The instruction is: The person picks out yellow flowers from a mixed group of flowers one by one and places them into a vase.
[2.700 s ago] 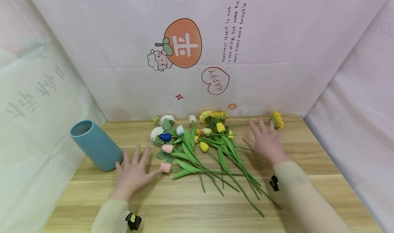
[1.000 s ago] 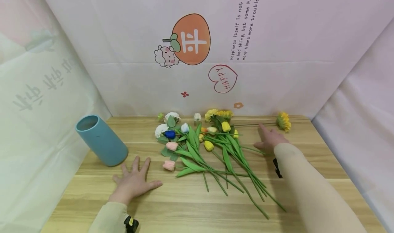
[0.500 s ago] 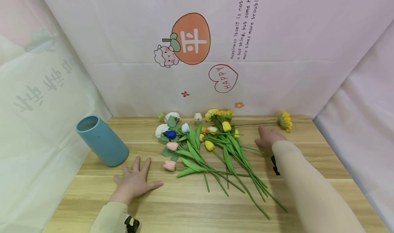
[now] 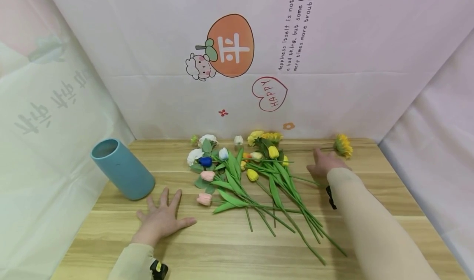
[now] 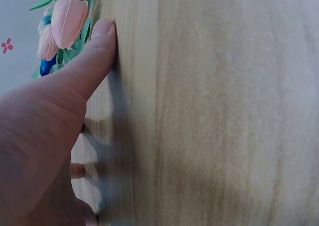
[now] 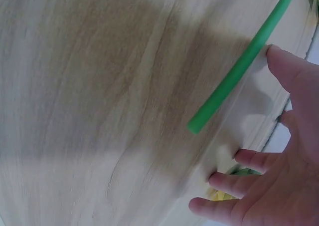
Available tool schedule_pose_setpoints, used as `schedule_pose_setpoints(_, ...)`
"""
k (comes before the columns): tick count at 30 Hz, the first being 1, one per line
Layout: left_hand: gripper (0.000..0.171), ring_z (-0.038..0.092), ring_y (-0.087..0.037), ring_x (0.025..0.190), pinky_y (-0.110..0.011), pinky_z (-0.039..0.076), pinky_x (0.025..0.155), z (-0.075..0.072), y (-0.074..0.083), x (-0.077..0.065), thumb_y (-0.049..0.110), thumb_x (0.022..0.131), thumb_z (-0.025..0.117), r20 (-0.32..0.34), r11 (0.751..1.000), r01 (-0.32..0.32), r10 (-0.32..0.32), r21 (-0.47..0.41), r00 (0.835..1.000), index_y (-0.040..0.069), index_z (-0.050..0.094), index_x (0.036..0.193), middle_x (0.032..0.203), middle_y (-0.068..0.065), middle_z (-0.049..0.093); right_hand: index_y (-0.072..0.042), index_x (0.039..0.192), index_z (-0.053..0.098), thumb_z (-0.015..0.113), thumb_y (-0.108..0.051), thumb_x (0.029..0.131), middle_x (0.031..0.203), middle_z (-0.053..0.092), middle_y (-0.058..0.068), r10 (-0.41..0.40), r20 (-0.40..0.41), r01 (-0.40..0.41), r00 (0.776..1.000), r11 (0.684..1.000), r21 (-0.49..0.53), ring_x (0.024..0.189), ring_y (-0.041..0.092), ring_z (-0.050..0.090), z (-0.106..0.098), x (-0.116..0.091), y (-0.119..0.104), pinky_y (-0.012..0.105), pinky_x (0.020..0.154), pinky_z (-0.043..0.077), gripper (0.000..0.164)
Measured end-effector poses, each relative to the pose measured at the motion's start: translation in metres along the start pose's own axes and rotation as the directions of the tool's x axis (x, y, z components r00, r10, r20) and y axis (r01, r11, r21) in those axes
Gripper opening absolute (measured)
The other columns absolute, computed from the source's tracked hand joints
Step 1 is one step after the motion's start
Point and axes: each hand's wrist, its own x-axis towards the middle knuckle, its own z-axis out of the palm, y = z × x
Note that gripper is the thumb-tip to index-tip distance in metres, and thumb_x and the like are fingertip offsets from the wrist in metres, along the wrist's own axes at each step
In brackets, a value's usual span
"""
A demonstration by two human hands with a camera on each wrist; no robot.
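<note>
My left hand (image 4: 160,219) rests on the tabletop with its fingers spread, just in front of the blue vase (image 4: 124,169). Its thumb (image 5: 97,54) points towards a pink tulip (image 5: 69,22), apart from it. At the back right, my right hand (image 4: 326,165) reaches to the thin stem of a lone sunflower (image 4: 343,145); the index finger is at that stem. In the right wrist view the thumb and fingers stand apart, with no stem seen between them. A green stem end (image 6: 224,91) lies beside the thumb. Whether the index finger touches the sunflower stem is hidden.
Several artificial flowers lie mid-table: white blooms (image 4: 194,156), a blue tulip (image 4: 205,161), a yellow tulip (image 4: 252,175) and yellow blooms (image 4: 272,137) at the back. Their green stems (image 4: 301,210) cross towards the front right. A printed white cloth (image 4: 177,107) walls the wooden table (image 4: 222,255).
My right hand went from spread on the table to reaching, fingers lower, at the sunflower stem. My left hand drew back slightly from the vase and pink tulip. The view shifted a little.
</note>
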Motion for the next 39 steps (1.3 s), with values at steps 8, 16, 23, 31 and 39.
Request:
schedule_pose_setpoints(8,0.113,-0.003,-0.073,0.122,-0.092,0.007,0.078,0.002,-0.001,0.000,0.088,0.070,0.045,0.016,1.000,-0.001,0.001,-0.007,1.000,0.019,0.018,0.154,0.156,-0.029,0.003,-0.010,0.150,0.018,0.047,-0.036,0.098,0.139,0.022,0.044,0.017,-0.108,-0.019,0.994,1.000,-0.019,0.110,0.067,0.036,0.005,-0.001,-0.002,0.079,0.083,0.034,0.065)
schedule_pose_setpoints(16,0.112,-0.003,-0.073,0.122,-0.091,0.007,0.079,0.000,0.001,-0.001,0.088,0.071,0.045,0.008,1.000,-0.004,0.004,0.004,1.000,0.018,0.018,0.154,0.155,-0.029,0.003,-0.004,0.138,0.037,0.038,-0.018,0.098,0.127,0.034,0.045,-0.039,-0.245,0.024,0.969,0.998,-0.065,0.104,0.063,0.041,0.010,-0.005,-0.001,0.077,0.084,0.033,0.042)
schedule_pose_setpoints(23,0.113,-0.004,-0.073,0.122,-0.092,0.007,0.079,0.000,0.000,0.000,0.088,0.070,0.044,0.000,1.000,-0.009,0.009,0.020,1.000,0.018,0.017,0.154,0.155,-0.030,0.003,-0.001,0.124,0.049,0.044,-0.013,0.093,0.116,0.057,0.034,-0.038,-0.262,0.028,0.964,0.999,-0.042,0.091,0.054,0.056,0.011,-0.004,0.009,0.070,0.076,0.044,0.034)
schedule_pose_setpoints(31,0.112,-0.006,-0.072,0.123,-0.091,0.004,0.079,0.002,-0.001,0.003,0.088,0.071,0.045,0.010,1.000,-0.014,0.014,0.006,1.000,0.018,0.016,0.154,0.156,-0.029,0.001,0.001,0.114,0.056,0.046,-0.013,0.097,0.104,0.062,0.028,-0.022,-0.262,0.030,0.965,0.999,0.027,0.078,0.037,0.060,0.013,-0.006,0.020,0.048,0.054,0.050,0.023)
schedule_pose_setpoints(39,0.112,-0.005,-0.073,0.122,-0.092,0.005,0.079,0.004,-0.003,0.003,0.088,0.072,0.043,0.005,1.000,-0.018,0.017,0.015,1.000,0.018,0.016,0.154,0.156,-0.029,0.001,0.001,0.097,0.055,0.043,-0.003,0.095,0.090,0.063,0.026,-0.071,-0.398,0.064,0.915,0.997,-0.032,0.067,0.035,0.059,0.014,-0.016,0.036,0.045,0.045,0.046,0.013)
